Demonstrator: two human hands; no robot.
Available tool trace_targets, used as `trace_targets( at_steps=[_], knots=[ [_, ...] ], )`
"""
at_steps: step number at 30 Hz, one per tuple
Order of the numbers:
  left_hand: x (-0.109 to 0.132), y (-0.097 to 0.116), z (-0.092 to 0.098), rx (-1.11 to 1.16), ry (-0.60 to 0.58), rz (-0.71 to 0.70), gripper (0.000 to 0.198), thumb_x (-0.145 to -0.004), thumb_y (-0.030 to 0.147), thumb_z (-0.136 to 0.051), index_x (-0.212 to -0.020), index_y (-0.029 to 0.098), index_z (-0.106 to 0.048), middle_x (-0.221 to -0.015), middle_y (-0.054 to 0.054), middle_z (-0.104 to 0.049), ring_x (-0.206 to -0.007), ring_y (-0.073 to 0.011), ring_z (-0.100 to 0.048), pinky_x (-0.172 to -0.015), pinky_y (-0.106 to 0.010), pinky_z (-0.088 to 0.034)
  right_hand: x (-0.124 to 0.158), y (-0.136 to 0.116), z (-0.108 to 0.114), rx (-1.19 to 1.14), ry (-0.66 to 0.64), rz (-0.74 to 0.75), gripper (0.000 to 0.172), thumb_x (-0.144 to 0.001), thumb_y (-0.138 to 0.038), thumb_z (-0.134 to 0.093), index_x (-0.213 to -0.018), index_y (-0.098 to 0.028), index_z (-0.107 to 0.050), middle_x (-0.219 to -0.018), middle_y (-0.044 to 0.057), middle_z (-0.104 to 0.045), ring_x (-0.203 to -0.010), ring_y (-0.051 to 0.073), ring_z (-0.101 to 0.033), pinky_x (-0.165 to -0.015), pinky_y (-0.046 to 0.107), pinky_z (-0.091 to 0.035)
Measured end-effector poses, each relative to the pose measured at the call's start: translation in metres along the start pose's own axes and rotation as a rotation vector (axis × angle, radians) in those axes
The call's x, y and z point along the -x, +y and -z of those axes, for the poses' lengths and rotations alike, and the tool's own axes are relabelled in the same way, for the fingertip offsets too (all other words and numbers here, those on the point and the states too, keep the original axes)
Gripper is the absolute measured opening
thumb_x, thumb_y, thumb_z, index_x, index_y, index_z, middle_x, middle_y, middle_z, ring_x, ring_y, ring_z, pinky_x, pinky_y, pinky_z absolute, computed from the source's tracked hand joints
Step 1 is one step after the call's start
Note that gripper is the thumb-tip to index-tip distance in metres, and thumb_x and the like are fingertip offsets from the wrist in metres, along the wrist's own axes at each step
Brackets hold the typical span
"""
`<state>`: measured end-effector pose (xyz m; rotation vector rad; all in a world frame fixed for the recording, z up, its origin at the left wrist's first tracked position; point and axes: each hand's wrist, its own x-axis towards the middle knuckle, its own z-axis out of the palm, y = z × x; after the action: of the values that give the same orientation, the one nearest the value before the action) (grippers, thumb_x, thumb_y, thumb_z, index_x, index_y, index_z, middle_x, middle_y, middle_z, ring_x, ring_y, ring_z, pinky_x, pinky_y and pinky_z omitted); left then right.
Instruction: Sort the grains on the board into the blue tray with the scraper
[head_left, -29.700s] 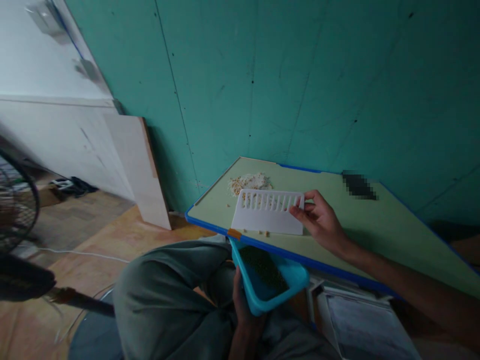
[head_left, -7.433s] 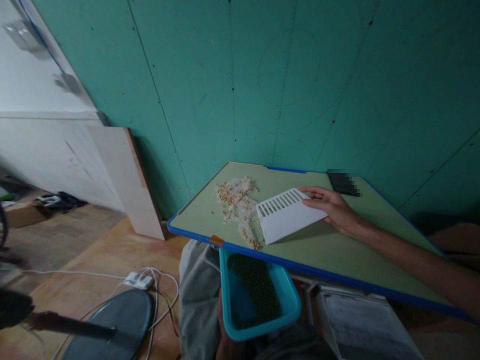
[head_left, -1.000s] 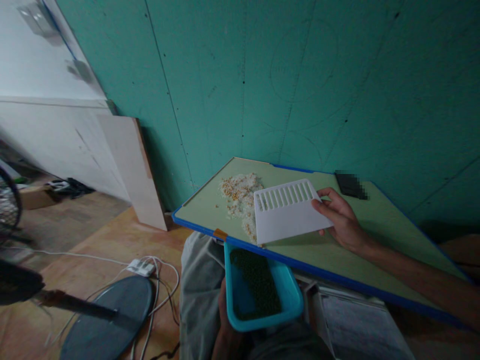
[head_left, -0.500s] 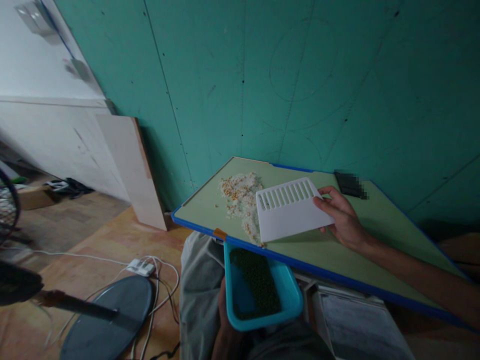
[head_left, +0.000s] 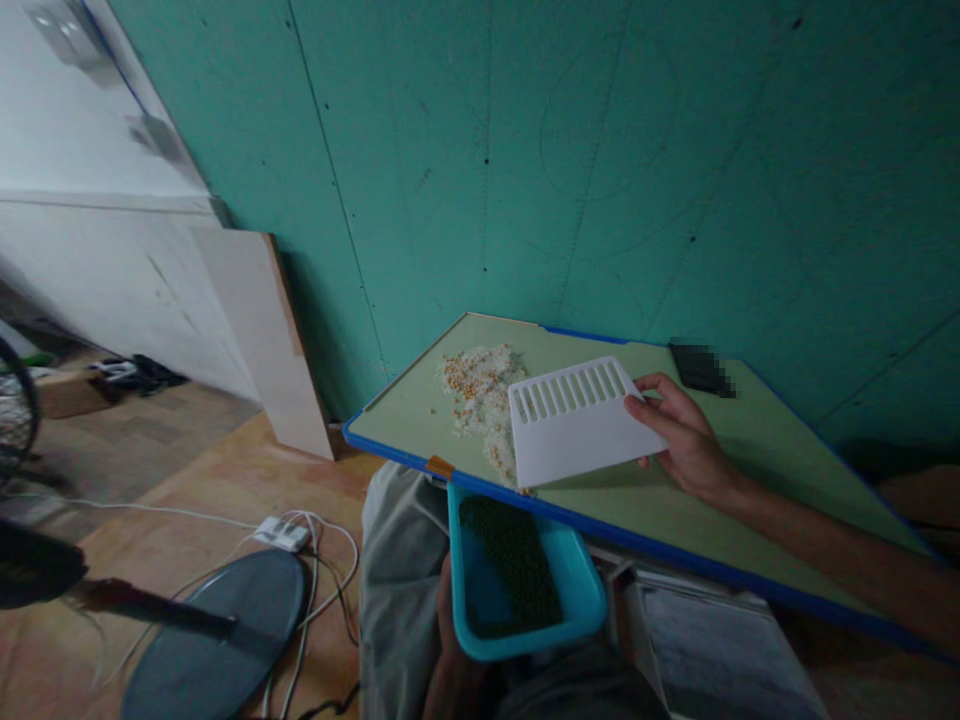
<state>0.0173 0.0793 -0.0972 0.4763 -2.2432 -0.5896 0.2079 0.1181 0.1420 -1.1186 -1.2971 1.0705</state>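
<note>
Scraper [head_left: 585,442], smooth, white and slotted, is pinched in my right grip [head_left: 679,440]. Left of it, pale grains [head_left: 495,420] and round yellow kernels [head_left: 471,388] remain mixed on the counter [head_left: 757,490]. Below, dark green grains [head_left: 525,570] already lie in the blue tub [head_left: 529,646]; my left grip [head_left: 448,625] touches its side, closure hidden.

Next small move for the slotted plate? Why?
Perhaps ease the white slotted plate toward the table's near edge: the right hand holds it beside the grain pile, stray grains lie by that edge, and the blue tub sits just below.
</note>
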Motion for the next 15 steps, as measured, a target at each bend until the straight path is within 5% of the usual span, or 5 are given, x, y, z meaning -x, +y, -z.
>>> trace_targets(
  at_steps=[15],
  knots=[
    [-0.003,0.003,-0.014,-0.059,0.084,-0.029,0.043,-0.098,0.057,-0.067,-0.135,0.035,-0.071,-0.124,-0.009,-0.074,-0.107,-0.0279,-0.074,-0.082,-0.041,-0.066,0.002,-0.002,-0.002,0.007,-0.021,-0.010,0.052,-0.077,-0.057,-0.086,-0.100,-0.028,-0.049,-0.074,-0.003,-0.065,-0.053,0.017,-0.060,-0.032,0.024,-0.044]
  ],
)
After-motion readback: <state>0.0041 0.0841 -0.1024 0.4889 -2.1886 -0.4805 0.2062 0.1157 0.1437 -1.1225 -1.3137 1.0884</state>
